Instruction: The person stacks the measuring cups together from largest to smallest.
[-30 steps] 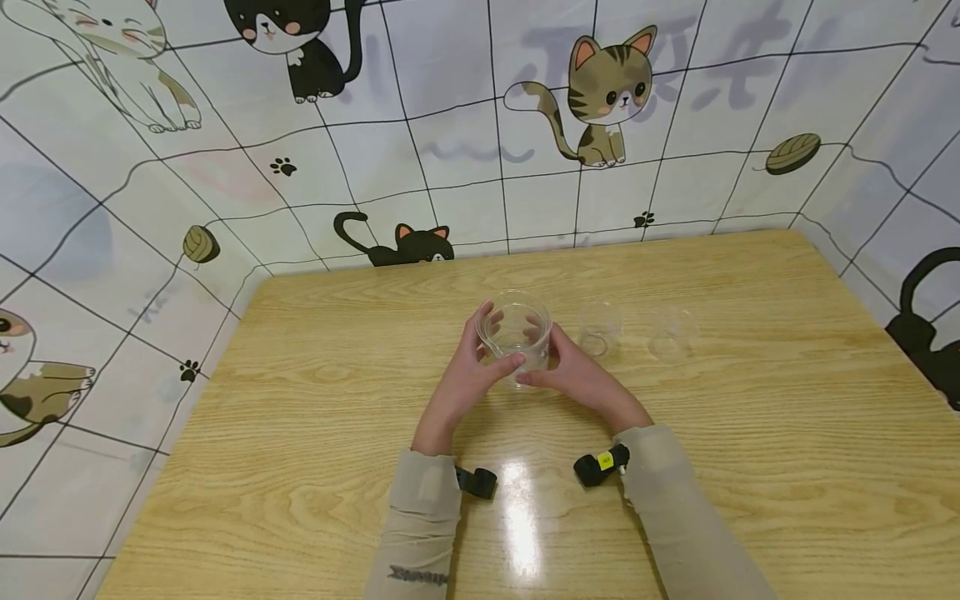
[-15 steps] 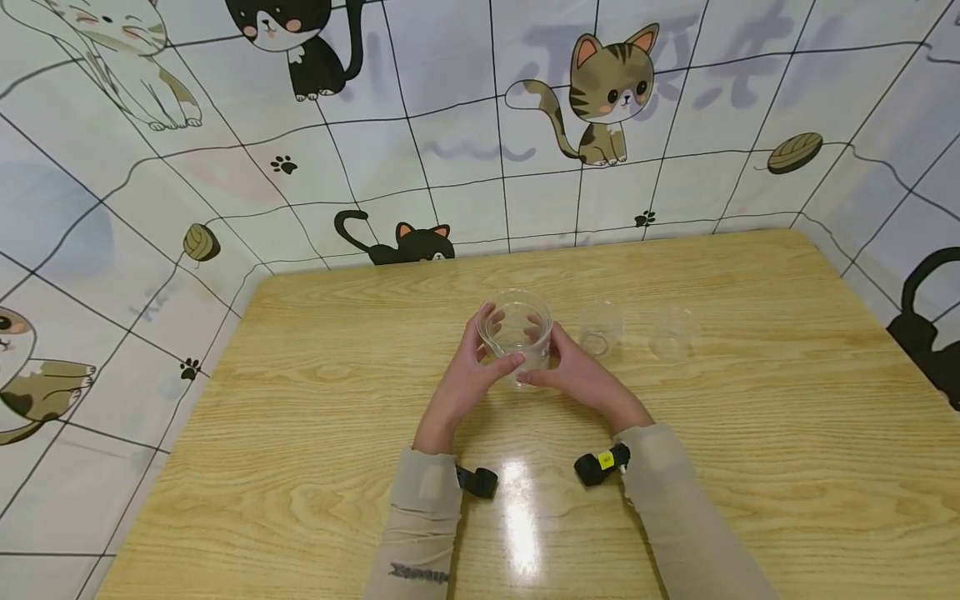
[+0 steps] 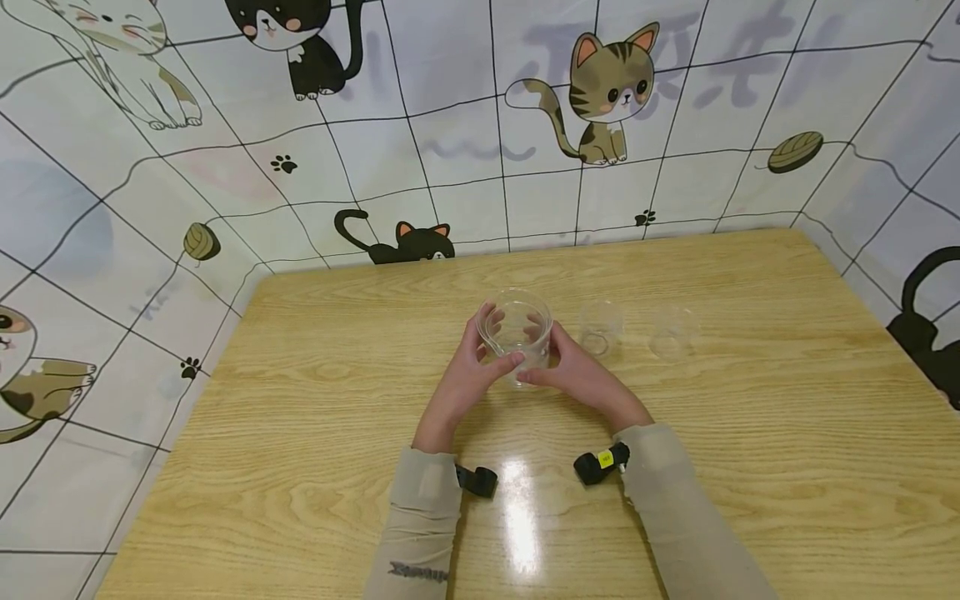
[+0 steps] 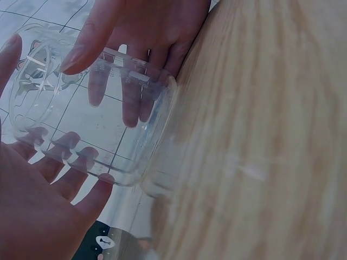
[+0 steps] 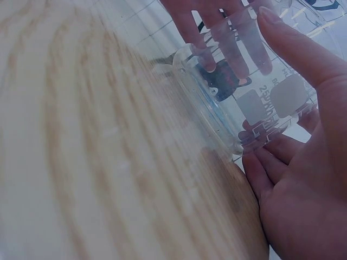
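Observation:
A clear glass beaker (image 3: pixel 517 335) with a pouring lip stands upright at the middle of the table. White printed markings show on its wall (image 5: pixel 263 104) in the right wrist view, and no contents can be made out. My left hand (image 3: pixel 467 377) holds its left side, fingers round the far side and thumb across the front. From the right, my right hand (image 3: pixel 583 373) holds it the same way, the two thumbs close together. In the left wrist view the beaker (image 4: pixel 103 122) has its base at the tabletop; whether it is slightly lifted I cannot tell.
Two smaller clear glass vessels, one (image 3: pixel 600 327) just right of the beaker and another (image 3: pixel 673 333) farther right, stand on the wooden table (image 3: pixel 315 433). A white cat-print backdrop (image 3: pixel 450 179) rises behind the table and at both sides.

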A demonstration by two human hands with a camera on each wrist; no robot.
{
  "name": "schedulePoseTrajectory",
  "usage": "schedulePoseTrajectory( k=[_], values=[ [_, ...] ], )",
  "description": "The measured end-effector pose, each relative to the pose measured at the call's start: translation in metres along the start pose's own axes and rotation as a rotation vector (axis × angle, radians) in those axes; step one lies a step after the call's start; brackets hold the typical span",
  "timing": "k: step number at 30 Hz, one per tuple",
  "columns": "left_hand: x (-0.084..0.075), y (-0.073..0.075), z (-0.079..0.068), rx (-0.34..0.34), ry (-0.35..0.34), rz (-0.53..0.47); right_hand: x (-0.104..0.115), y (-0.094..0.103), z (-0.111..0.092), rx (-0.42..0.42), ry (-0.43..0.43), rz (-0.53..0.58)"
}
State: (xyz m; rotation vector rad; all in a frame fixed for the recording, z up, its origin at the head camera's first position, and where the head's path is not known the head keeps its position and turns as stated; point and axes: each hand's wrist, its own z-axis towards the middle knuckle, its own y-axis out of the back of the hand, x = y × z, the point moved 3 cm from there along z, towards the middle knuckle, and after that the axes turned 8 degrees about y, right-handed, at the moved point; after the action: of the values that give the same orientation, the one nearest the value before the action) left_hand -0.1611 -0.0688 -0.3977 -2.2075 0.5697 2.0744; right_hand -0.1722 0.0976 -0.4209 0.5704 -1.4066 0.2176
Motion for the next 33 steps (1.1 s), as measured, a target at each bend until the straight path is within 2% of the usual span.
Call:
schedulePoseTrajectory(
  k=[33],
  values=[
    [0.0008, 0.0, -0.0005, -0.008, 0.0, 0.015, 0.002, -0.0005, -0.0014, -0.004, -0.004, -0.008]
  ],
)
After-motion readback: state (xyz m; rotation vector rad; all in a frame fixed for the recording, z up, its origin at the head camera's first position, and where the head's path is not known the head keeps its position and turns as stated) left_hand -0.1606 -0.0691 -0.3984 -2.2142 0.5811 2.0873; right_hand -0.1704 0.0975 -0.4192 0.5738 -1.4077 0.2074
